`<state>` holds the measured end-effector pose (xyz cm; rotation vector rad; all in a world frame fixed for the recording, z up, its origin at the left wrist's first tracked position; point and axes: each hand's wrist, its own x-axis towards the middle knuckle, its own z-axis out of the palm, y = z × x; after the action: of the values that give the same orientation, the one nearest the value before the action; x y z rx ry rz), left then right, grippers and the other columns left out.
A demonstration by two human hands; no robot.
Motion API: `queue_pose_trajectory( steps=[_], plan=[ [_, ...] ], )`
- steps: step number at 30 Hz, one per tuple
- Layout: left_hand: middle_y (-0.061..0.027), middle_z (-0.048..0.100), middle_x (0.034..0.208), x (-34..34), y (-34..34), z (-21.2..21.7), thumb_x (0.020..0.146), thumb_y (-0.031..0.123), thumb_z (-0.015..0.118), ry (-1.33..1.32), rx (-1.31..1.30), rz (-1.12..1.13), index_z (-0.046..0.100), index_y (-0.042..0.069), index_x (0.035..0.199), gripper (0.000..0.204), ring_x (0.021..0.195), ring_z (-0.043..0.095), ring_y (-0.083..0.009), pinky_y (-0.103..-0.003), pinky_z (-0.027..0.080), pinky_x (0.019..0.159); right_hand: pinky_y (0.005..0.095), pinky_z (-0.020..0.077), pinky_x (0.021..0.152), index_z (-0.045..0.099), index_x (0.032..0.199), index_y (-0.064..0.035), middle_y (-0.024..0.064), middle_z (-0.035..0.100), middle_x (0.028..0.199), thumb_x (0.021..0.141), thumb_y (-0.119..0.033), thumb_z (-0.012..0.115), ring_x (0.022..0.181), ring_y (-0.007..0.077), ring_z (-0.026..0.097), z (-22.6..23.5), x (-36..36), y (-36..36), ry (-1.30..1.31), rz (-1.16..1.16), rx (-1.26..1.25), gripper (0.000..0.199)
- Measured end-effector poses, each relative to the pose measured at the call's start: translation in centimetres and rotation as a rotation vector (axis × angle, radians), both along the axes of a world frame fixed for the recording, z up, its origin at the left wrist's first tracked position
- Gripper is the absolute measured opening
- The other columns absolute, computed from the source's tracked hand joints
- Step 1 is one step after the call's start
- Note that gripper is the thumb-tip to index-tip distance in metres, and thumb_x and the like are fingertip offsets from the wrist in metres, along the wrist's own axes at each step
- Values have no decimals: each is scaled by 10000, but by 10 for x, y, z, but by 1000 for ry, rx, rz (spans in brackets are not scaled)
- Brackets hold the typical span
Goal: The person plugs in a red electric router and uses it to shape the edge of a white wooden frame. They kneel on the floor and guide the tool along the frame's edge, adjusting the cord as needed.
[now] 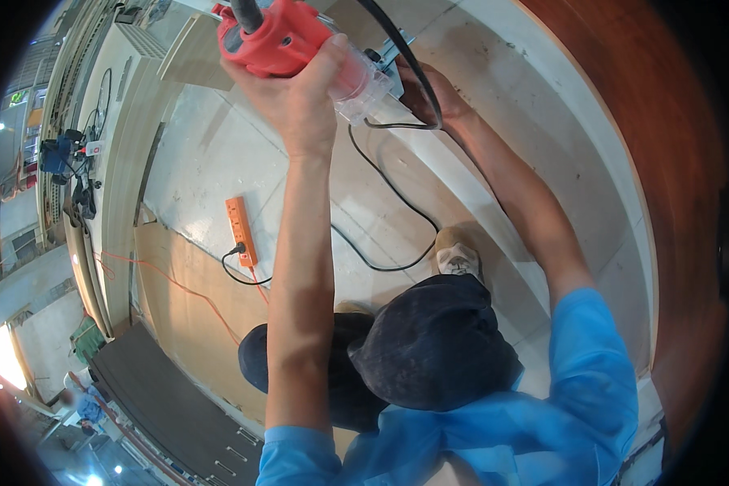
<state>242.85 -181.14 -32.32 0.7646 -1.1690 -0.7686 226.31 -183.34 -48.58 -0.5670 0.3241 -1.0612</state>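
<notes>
My left hand (300,105) is wrapped round a red trim router (279,40) with a clear plastic base, at the top of the view. A metal guide plate (390,61) sticks out from the router's right side. Long and pale, a board (462,182) runs from under the router down to the right, past my shoe. My right hand (433,93) is curled at the board's far end, close beside the guide plate. The black power cord (409,125) crosses in front of it and partly hides its fingers. Where the router meets the board is hidden.
An orange power strip (236,231) with a black plug lies on the tiled floor, left of my forearm. The cord loops near my shoe (458,253). Long pale panels (130,105) and a blue tool (55,154) stand at left; reddish-brown wood (664,162) borders the right.
</notes>
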Motion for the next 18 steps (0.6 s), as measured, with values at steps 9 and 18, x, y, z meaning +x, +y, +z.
queue_pose_trajectory(
  steps=[9,18],
  plan=[
    [-97,609,1206,-5,3,5,718,-17,855,-80,-53,-35,406,88,1342,776,1074,644,-204,-379,554,926,304,541,909,580,1371,-11,71,685,1210,1064,-205,545,1026,137,668,-9,4,-4,10,28,-14,366],
    [-101,616,1192,-7,-6,2,744,-28,804,9,14,66,391,53,1381,764,1058,648,-211,-358,553,920,274,495,850,626,1224,-21,31,658,1079,1039,-199,577,941,89,607,-5,6,-9,73,-30,32,262]
  ],
)
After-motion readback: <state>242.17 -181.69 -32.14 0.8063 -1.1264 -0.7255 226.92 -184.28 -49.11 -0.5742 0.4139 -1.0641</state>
